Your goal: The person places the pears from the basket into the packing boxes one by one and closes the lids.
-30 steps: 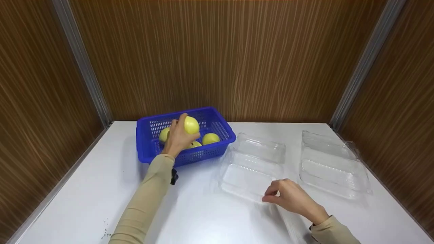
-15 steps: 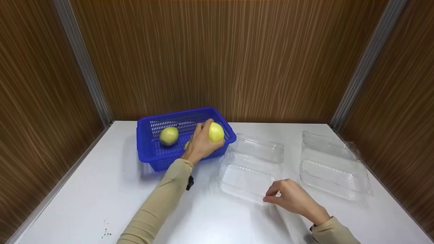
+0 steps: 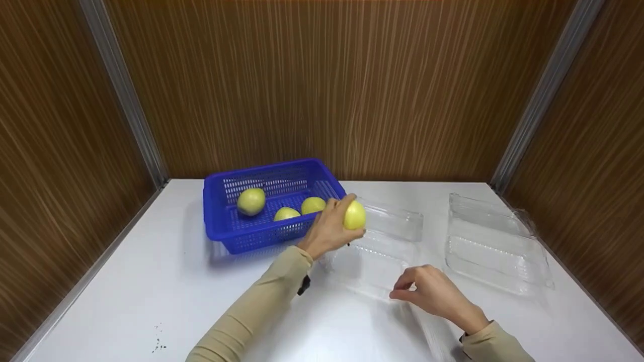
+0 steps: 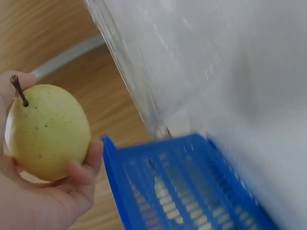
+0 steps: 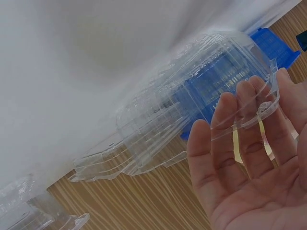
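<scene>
My left hand (image 3: 326,232) grips a yellow-green pear (image 3: 355,215) just past the right end of the blue basket, over the back of a clear plastic clamshell container (image 3: 370,269). Up close in the left wrist view, the pear (image 4: 49,132) shows its brown stem, with fingers and thumb wrapped round its sides. The container lies with its lid folded back. At its near right corner my right hand (image 3: 432,296) pinches the edge between thumb and fingers. Through the container's clear wall (image 5: 158,129), the right wrist view shows blue basket behind.
The blue slotted basket (image 3: 216,226) stands at the back left, holding a pear (image 3: 250,201) on its left side and two more nearer its right front. A second clear clamshell (image 3: 493,251) lies opened at the right. Wood-patterned panels (image 3: 322,90) wall the white table.
My left hand has carried the pear rightward out from above the basket to the container, uncovering the pears inside. The right hand has stayed at the container's edge.
</scene>
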Tool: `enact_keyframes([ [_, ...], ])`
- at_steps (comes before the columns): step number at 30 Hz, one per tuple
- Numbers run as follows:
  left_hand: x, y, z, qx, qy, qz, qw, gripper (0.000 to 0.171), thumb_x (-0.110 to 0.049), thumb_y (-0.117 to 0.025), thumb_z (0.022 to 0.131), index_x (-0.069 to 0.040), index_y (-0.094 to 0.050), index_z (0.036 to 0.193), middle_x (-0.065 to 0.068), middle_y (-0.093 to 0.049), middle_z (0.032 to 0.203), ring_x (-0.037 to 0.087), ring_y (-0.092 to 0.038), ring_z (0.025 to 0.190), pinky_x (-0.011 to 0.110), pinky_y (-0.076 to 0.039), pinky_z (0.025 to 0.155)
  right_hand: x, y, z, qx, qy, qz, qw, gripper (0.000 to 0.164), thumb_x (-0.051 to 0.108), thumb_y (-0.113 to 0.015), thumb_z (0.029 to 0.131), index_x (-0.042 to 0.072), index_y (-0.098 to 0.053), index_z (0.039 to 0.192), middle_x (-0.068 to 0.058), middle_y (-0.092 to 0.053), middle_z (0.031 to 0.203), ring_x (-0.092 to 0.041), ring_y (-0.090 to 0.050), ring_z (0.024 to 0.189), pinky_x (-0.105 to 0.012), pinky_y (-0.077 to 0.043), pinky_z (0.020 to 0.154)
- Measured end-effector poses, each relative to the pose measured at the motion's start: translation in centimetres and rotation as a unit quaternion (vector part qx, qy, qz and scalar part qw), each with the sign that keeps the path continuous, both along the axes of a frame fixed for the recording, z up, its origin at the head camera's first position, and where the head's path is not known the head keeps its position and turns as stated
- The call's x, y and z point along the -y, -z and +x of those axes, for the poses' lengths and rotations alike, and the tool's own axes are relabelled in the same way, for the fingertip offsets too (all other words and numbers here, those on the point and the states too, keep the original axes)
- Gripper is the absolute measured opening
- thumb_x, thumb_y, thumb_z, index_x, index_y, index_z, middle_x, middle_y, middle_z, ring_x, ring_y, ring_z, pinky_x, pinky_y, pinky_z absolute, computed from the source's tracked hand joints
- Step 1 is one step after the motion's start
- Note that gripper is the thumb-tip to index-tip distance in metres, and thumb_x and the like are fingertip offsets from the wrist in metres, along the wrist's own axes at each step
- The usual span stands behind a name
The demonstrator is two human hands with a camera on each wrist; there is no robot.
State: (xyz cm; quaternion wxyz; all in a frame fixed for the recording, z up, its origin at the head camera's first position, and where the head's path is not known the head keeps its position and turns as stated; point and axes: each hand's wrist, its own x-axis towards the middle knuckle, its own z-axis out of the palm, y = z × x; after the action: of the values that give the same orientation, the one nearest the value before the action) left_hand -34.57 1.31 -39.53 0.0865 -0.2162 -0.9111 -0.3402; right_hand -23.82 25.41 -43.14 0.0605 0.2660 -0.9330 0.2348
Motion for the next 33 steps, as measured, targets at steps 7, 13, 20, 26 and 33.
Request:
enact_keyframes([
  [7,-1.9,1.1,1.2,0.044,0.032,-0.023,0.9983,0.080,-0.044,-0.076,0.077,-0.032,-0.039,0.147,0.009,-0.053,0.123,0.019,-0.056,0.098,0.033,-0.052,0.078,0.2,0.1,-0.2,-0.009,-0.001,0.008,1.000,0.007,0.030,-0.077,0.082,0.025,-0.077,0.078,0.018,-0.070,0.077,0.001,-0.063,0.072,-0.022,-0.049,0.063],
  [13,-3.0,2.0,1.7,0.075,0.054,-0.037,0.9950,0.078,-0.043,-0.079,0.077,-0.034,-0.041,0.144,0.008,-0.054,0.122,0.019,-0.056,0.102,0.039,-0.052,0.084,0.2,0.1,-0.2,-0.012,-0.004,0.003,1.000,0.006,0.029,-0.078,0.081,0.024,-0.077,0.078,0.017,-0.071,0.077,0.001,-0.063,0.072,-0.022,-0.049,0.062],
  [20,-4.7,3.0,2.5,0.103,0.078,-0.069,0.9892,0.077,-0.045,-0.078,0.076,-0.039,-0.041,0.143,0.004,-0.053,0.119,0.013,-0.055,0.095,0.032,-0.051,0.077,0.2,0.2,-0.3,-0.013,-0.007,-0.002,1.000,0.006,0.029,-0.078,0.082,0.025,-0.077,0.078,0.018,-0.071,0.076,0.002,-0.062,0.071,-0.020,-0.048,0.061],
  [26,-6.0,4.0,2.7,0.105,0.097,-0.087,0.9859,0.075,-0.046,-0.079,0.075,-0.036,-0.044,0.141,0.001,-0.055,0.111,0.009,-0.052,0.091,0.027,-0.048,0.073,0.3,0.2,-0.3,-0.015,-0.005,-0.008,1.000,0.007,0.032,-0.078,0.082,0.027,-0.077,0.077,0.020,-0.070,0.075,0.004,-0.059,0.069,-0.020,-0.046,0.060],
  [33,-7.1,4.4,2.8,0.114,0.107,-0.097,0.9830,0.075,-0.042,-0.078,0.074,-0.034,-0.046,0.142,-0.003,-0.057,0.108,0.010,-0.051,0.095,0.026,-0.046,0.075,0.4,0.2,-0.2,-0.031,-0.006,-0.009,0.999,0.006,0.031,-0.079,0.080,0.028,-0.077,0.076,0.022,-0.071,0.074,0.004,-0.059,0.069,-0.020,-0.046,0.059],
])
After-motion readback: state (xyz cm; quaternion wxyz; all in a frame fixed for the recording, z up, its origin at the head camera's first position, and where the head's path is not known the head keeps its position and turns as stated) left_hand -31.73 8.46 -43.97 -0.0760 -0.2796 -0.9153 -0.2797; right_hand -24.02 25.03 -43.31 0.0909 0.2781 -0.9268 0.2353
